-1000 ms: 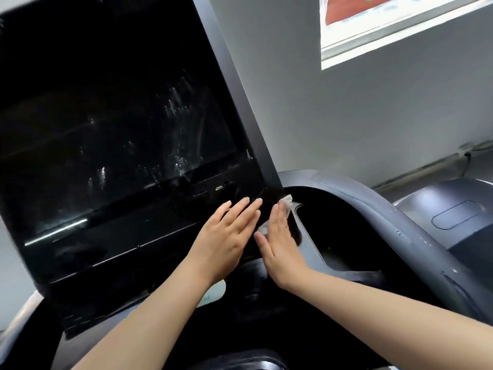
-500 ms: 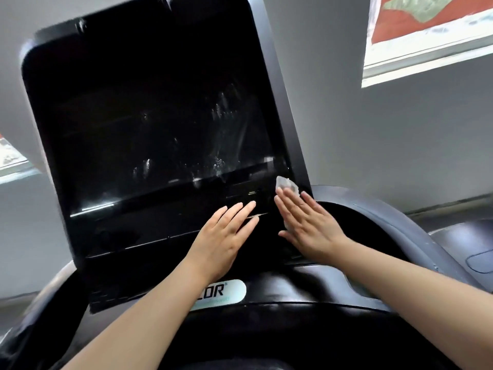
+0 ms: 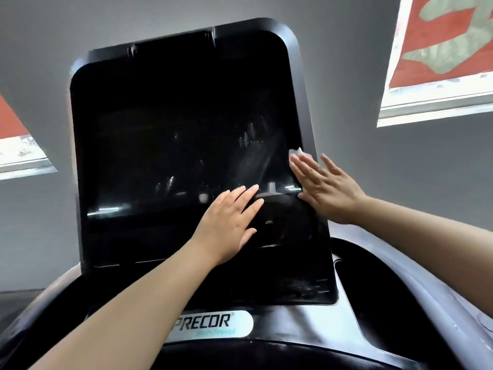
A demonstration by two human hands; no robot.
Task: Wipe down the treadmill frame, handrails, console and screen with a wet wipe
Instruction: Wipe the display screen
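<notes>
The treadmill's black screen (image 3: pixel 173 134) fills the middle of the view, streaked with wet marks. My right hand (image 3: pixel 325 188) presses flat on the screen's right edge, fingers straight, with the white wet wipe (image 3: pixel 300 153) showing under the fingertips. My left hand (image 3: pixel 229 220) lies flat with straight fingers on the lower console panel (image 3: pixel 288 263), below the screen's bottom edge. A white brand label (image 3: pixel 213 325) sits on the console base, partly hidden by my left forearm.
The grey curved housing (image 3: pixel 416 295) wraps round the right side of the console. A grey wall (image 3: pixel 400 169) stands behind, with a window at the upper right (image 3: pixel 440 62) and another at the left (image 3: pixel 16 150).
My right hand has slid the wipe up from the screen's lower right corner along its right edge. The left hand stays on the lower panel. My view has tilted upward.
</notes>
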